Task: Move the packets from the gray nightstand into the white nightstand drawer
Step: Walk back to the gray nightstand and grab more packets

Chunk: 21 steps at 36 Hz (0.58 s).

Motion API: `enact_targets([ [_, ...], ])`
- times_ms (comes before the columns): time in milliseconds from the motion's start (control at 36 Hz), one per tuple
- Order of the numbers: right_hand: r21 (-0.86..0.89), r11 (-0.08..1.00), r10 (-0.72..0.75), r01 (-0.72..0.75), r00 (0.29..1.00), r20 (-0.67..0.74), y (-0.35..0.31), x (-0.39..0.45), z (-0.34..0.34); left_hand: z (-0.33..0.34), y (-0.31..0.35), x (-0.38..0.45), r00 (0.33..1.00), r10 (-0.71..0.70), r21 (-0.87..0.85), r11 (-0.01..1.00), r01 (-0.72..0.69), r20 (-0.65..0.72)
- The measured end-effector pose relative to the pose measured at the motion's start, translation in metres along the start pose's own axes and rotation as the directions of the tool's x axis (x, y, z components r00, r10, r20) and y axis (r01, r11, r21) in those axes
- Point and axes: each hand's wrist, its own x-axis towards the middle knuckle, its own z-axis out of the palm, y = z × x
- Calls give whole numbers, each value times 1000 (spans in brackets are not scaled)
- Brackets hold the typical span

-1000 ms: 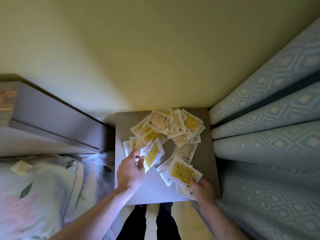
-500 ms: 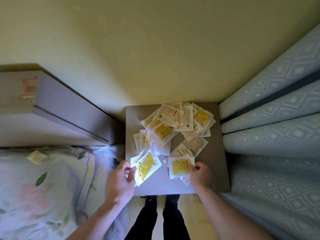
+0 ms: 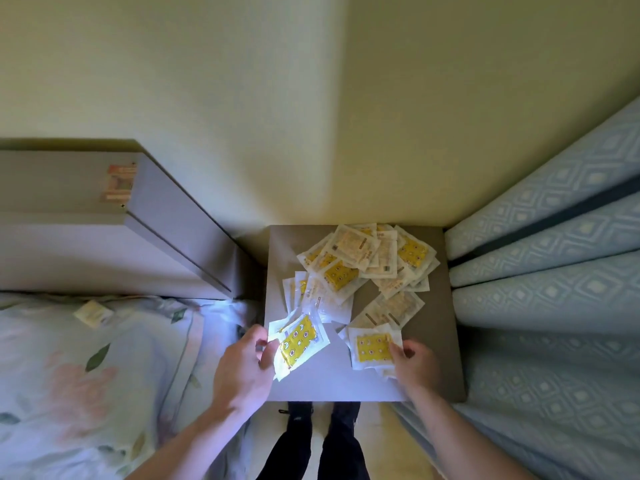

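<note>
The left grip [image 3: 244, 363] pinches a few yellow packets [image 3: 299, 341] at the near left of the gray counter [image 3: 277, 244]. The right grip [image 3: 414, 367] pinches another small stack [image 3: 372, 346] at the near right. The remaining pile [image 3: 363, 261] lies spread over the far half. One loose packet [image 3: 92, 312] rests on the bed [image 3: 86, 375] to the left.
</note>
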Motion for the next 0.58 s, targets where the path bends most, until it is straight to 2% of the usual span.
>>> enact_targets([
  [194, 30, 996, -86, 85, 994, 62, 2, 30, 8, 6, -15, 3, 1000, -8, -10, 1000, 8, 28],
  [333, 30, 999, -37, 38, 998, -44, 1, 38, 13, 4, -19, 0, 1000, -6, -20, 1000, 6, 16],
  [583, 85, 996, -27, 28, 1000, -6, 1, 34, 12, -8, -24, -15, 1000, 0, -90, 996, -2, -15],
])
